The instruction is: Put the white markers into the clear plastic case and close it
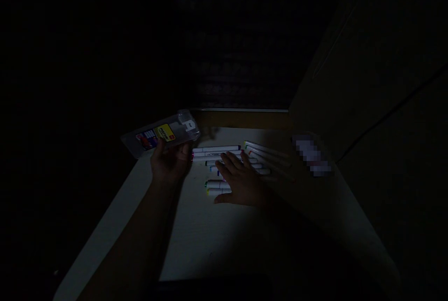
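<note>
My left hand [170,161] grips a clear plastic marker case [147,126], tilted above the table's left side. A label in yellow, blue and red shows on the case, and no markers can be made out inside it. Several white markers [217,148] with differently coloured ends lie side by side in the middle of the table. Over them my right hand [241,179] is spread with its fingers apart, covering part of the row. Whether its palm touches the markers I cannot tell. More slim markers [268,149] lie at a slant just right of that hand.
The pale table [196,235] is dimly lit, with dark shadow over its right side. A blurred-out flat object [311,155] lies at the right, beside a dark cable [381,121]. A wall [371,81] rises along the right, and a ledge [241,119] runs along the back.
</note>
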The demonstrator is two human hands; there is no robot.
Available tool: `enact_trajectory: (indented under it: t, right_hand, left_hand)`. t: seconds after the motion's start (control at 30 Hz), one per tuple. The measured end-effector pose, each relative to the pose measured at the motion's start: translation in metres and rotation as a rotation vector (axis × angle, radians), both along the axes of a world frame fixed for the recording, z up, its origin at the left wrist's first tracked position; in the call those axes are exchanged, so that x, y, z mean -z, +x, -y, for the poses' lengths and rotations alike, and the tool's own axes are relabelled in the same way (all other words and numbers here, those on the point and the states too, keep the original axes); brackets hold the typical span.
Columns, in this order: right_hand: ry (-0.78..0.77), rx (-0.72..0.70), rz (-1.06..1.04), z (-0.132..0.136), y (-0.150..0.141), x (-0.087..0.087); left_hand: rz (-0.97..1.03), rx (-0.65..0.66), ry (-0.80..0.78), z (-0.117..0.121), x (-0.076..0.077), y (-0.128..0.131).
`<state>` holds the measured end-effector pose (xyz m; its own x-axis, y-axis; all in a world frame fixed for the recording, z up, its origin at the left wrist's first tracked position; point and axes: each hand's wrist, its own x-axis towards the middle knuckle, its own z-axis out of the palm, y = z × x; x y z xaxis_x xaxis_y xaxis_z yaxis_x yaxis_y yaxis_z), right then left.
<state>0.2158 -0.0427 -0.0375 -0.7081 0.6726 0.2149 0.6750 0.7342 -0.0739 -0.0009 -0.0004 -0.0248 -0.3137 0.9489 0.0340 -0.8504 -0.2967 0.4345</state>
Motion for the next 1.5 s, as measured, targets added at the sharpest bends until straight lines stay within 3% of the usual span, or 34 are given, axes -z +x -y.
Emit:
enact_trajectory:
  t: [0.4, 0.53, 0.73, 1.17, 1.5]
  right_hand:
    - [0.008, 0.072, -0.032, -0.002, -0.008, 0.000]
    - [-0.005, 0.118, -0.029, -0.006, -0.003, 0.000]
    - [-0.012, 0.117, -0.040, -0.008, 0.003, 0.003]
    - [-0.063, 0.097, -0.005, -0.037, -0.015, -0.007]
    - [-0.064, 0.132, -0.021, -0.033, -0.005, -0.007]
  left_hand:
    - [-0.014, 0.185, -0.022, 0.005, -0.002, 0.023]
    - [-0.020, 0.173, -0.010, 0.005, -0.003, 0.020]
    - [-0.042, 0.006, 0.020, -0.002, 0.001, 0.006]
    - [-0.113, 0.233, -0.062, -0.005, 0.006, 0.014]
    - [-0.101, 0.245, 0.023, -0.002, 0.003, 0.017]
